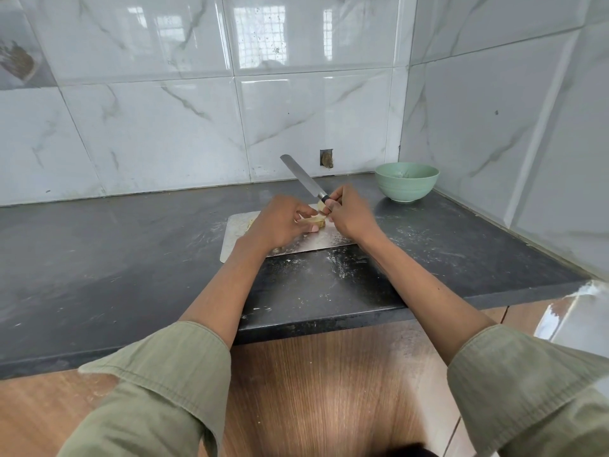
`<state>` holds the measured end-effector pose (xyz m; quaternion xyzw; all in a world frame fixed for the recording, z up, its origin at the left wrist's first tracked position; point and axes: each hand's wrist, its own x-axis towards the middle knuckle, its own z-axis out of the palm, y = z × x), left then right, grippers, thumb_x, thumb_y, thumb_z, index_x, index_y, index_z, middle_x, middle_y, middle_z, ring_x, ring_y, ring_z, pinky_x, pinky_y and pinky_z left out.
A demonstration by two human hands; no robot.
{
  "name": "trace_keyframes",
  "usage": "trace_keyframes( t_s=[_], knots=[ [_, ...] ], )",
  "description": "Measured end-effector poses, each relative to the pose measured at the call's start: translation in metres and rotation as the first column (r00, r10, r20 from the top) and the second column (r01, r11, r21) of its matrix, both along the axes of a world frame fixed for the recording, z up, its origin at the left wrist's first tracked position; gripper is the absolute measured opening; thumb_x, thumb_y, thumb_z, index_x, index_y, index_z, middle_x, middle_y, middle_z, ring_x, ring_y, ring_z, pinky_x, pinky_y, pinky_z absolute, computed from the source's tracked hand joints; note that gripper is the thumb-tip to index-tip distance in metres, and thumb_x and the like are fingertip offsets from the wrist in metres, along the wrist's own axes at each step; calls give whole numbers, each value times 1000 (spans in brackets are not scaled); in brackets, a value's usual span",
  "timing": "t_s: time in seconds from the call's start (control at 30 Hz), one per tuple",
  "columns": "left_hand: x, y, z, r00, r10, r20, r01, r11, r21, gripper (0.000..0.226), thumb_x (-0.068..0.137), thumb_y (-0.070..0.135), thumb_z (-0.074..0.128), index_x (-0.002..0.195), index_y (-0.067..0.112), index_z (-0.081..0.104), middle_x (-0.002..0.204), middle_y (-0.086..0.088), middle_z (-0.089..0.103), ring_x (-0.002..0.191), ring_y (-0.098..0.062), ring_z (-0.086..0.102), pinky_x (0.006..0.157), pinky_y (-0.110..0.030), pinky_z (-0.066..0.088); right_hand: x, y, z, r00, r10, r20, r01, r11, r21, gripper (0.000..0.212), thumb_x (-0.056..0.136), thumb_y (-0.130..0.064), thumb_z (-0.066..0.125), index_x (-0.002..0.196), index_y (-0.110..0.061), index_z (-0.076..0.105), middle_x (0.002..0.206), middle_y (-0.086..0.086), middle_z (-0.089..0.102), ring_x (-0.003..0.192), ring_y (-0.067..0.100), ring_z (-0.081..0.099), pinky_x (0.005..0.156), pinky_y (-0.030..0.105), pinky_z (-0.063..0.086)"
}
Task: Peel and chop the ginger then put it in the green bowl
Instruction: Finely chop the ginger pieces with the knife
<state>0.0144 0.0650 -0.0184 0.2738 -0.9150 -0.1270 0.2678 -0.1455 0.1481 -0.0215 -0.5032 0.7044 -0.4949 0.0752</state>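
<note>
A pale yellow piece of ginger (317,221) lies between my two hands, just above a metal cutting board (234,233) on the dark counter. My left hand (280,221) grips the ginger from the left with curled fingers. My right hand (350,211) holds a knife (303,177) by its dark handle; the blade points up and away to the left, clear of the board. The green bowl (407,181) stands at the back right corner of the counter, apart from both hands. Most of the ginger is hidden by my fingers.
The dark counter (131,258) meets tiled walls at the back and on the right. Pale scraps and dust lie on the board and on the counter in front of it. The counter's front edge (316,324) runs above a wooden cabinet.
</note>
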Motion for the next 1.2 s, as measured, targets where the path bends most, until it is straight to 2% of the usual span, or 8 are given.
trace_keyframes(
  t_s=[0.07, 0.27, 0.4, 0.57, 0.67, 0.77, 1.03, 1.2],
  knots=[
    [1, 1, 0, 1000, -24, -11, 24, 1000, 9, 39, 85, 35, 84, 120, 22, 77, 113, -2, 78, 99, -16, 71, 87, -29, 53, 0, 7, 3, 999, -41, 8, 41, 998, -47, 4, 103, -20, 54, 102, -16, 52, 97, 2, 71, 86, 17, 67, 69, 34, 50],
    [0, 1, -2, 999, -36, -27, 37, 999, 38, 24, 90, 26, 80, 114, 24, 80, 111, 4, 78, 98, -6, 70, 88, -23, 53, 11, 37, 4, 993, -79, 84, 89, 989, -120, 7, 99, -24, 56, 96, -23, 50, 92, 2, 71, 82, 23, 71, 79, 50, 58],
    [-2, 4, 0, 998, 10, -59, -6, 998, 56, 18, 90, 26, 79, 107, 21, 82, 100, 4, 80, 83, -9, 70, 79, -31, 57, 24, 62, 1, 964, -183, -191, 176, 983, -57, 18, 99, -30, 57, 112, -18, 57, 97, 0, 65, 88, 24, 61, 75, 38, 48],
    [-3, 5, -1, 997, 0, -79, 4, 999, 54, 15, 90, 24, 79, 104, 21, 83, 101, 5, 79, 73, 11, 63, 69, -12, 48, 38, 78, 1, 891, -229, -392, 263, 964, 33, 15, 96, -30, 54, 106, -20, 61, 88, -2, 51, 81, 25, 45, 70, 36, 37],
    [-3, 4, -2, 997, 22, -80, -17, 998, 65, 13, 90, 24, 79, 102, 21, 83, 99, 6, 80, 80, -2, 68, 80, -32, 59, 41, 79, 1, 875, -237, -423, 277, 960, 36, 15, 96, -30, 54, 105, -21, 60, 86, -2, 51, 79, 26, 45, 69, 36, 36],
    [-1, 2, -3, 996, 38, -84, -32, 997, 73, 10, 89, 27, 80, 99, 26, 84, 89, 10, 79, 79, -15, 71, 79, -43, 60, 43, 77, 1, 860, -219, -460, 276, 959, 59, 17, 96, -31, 52, 107, -22, 61, 88, 0, 55, 79, 25, 45, 68, 36, 36],
    [-2, -2, -5, 997, 58, -54, -56, 998, 33, 11, 92, 34, 75, 91, 29, 84, 77, 4, 76, 70, -26, 70, 70, -46, 59, 45, 75, -1, 852, -200, -484, 266, 961, 72, 19, 94, -31, 56, 109, -19, 61, 92, 2, 59, 82, 28, 51, 69, 35, 35],
    [-3, 0, -4, 996, 49, -69, -46, 998, 47, 12, 92, 31, 78, 101, 25, 83, 89, 6, 78, 74, -14, 69, 74, -37, 58, 47, 73, -2, 827, -210, -521, 281, 958, 60, 24, 96, -33, 55, 113, -19, 62, 103, 7, 67, 94, 32, 61, 70, 35, 36]
  ],
)
